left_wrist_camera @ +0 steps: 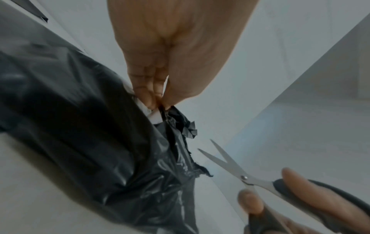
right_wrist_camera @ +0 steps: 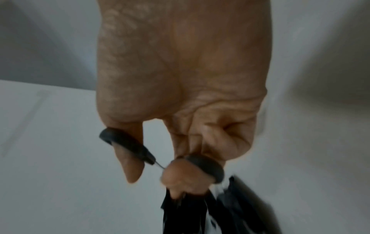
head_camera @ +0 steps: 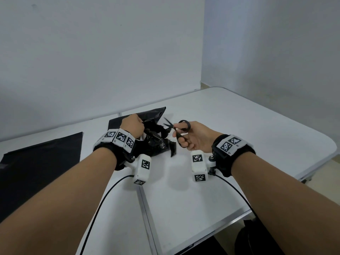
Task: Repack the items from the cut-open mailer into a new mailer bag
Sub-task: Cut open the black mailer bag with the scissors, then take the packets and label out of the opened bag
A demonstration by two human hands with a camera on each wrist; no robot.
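Note:
A crumpled black mailer [head_camera: 156, 142] [left_wrist_camera: 90, 150] lies mid-table, its right edge ragged and cut. My left hand [head_camera: 133, 125] [left_wrist_camera: 158, 98] pinches the mailer's top edge; a bit of white [left_wrist_camera: 155, 116] shows just under the fingertips. My right hand [head_camera: 191, 137] [right_wrist_camera: 180, 166] holds black-handled scissors [head_camera: 177, 129] [left_wrist_camera: 240, 172] [right_wrist_camera: 140, 148] with thumb and fingers through the loops. The blades stand apart, tips just right of the cut edge and not touching it. A flat black mailer [head_camera: 40, 162] lies at the left of the table.
The white folding table [head_camera: 239, 135] has a seam running toward me between my arms. A second dark sheet [head_camera: 152, 115] lies behind the crumpled mailer. Walls stand close behind and to the right. Cables trail from both wrist cameras over the near table edge.

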